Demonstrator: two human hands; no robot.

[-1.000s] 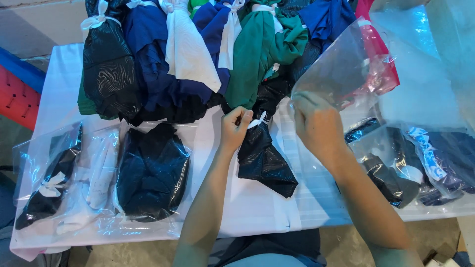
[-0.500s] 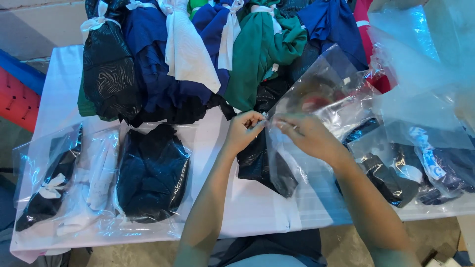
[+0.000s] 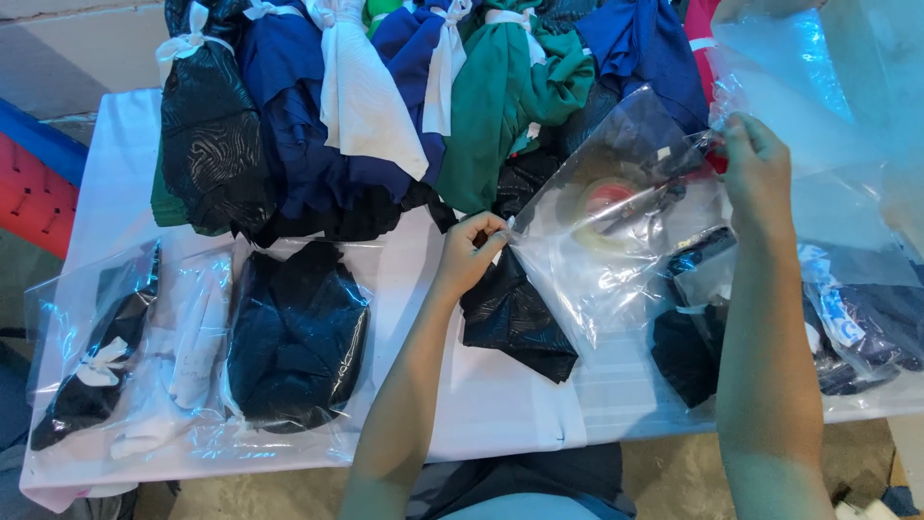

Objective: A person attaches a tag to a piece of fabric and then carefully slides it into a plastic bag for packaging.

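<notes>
Left hand (image 3: 472,252) pinched one corner of a clear, empty plastic bag (image 3: 616,217); right hand (image 3: 756,173) gripped the opposite corner, fingers closed on the film. Bag was stretched taut between them, held above the white table (image 3: 115,164). A folded black shiny garment (image 3: 515,318) lay just under the left hand. Bagged dark clothes (image 3: 294,337) sat to the left.

White-covered table (image 3: 106,164) under even, soft light. Left of table: grey concrete floor (image 3: 58,48), plus a red and blue object (image 3: 34,183) at the edge.
</notes>
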